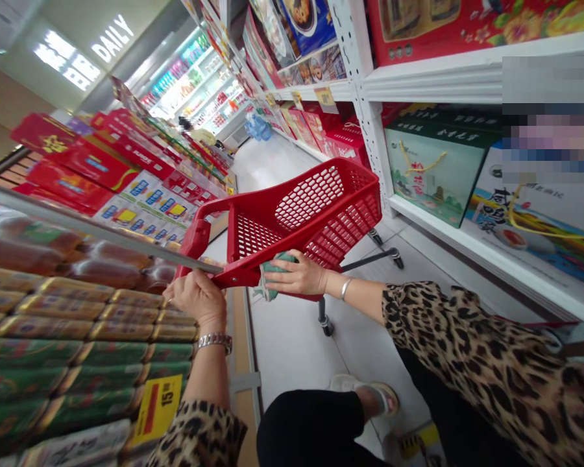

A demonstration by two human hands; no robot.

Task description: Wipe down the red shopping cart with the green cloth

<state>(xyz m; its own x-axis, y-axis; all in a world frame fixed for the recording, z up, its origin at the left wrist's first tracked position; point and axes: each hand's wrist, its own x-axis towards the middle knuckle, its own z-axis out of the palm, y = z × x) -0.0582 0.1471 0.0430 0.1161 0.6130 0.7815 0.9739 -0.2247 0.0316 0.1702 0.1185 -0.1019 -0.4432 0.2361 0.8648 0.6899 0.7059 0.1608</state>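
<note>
A red plastic shopping cart with perforated sides stands in the aisle in front of me, its basket bare inside. My left hand is closed around the near end of the cart's handle frame. Against the outer side of the basket, just below the rim, my right hand presses a grey-green cloth. The fingers lie over the cloth and hold it bunched to the plastic. Part of the cloth hangs below the hand.
Stacked drink cans with a yellow price tag rise close on the left. White shelving with gift boxes lines the right. Cart casters rest on the tiled floor. A refrigerated display stands far back.
</note>
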